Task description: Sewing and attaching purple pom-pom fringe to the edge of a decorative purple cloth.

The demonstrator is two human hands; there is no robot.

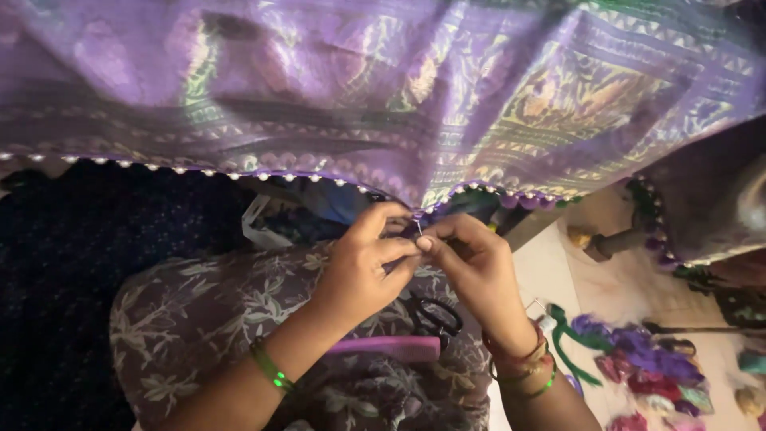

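A large purple patterned cloth (383, 88) with a gold woven border hangs across the upper view; its lower hem (239, 174) carries a row of small white beads and purple tassels. My left hand (363, 267) pinches the hem at the centre. My right hand (471, 267) meets it fingertip to fingertip, holding a thin needle (418, 227) at the cloth's edge. Both wrists wear bangles. Black-handled scissors (435, 315) and a pink flat tool (391, 347) lie on my lap, just under the hands.
My lap is covered by grey floral fabric (215, 319). Dark blue dotted cloth (72, 279) lies at left. On the pale floor at right sit a heap of coloured thread bundles (646, 367), a green strand (570, 343) and a wooden spool (614, 239).
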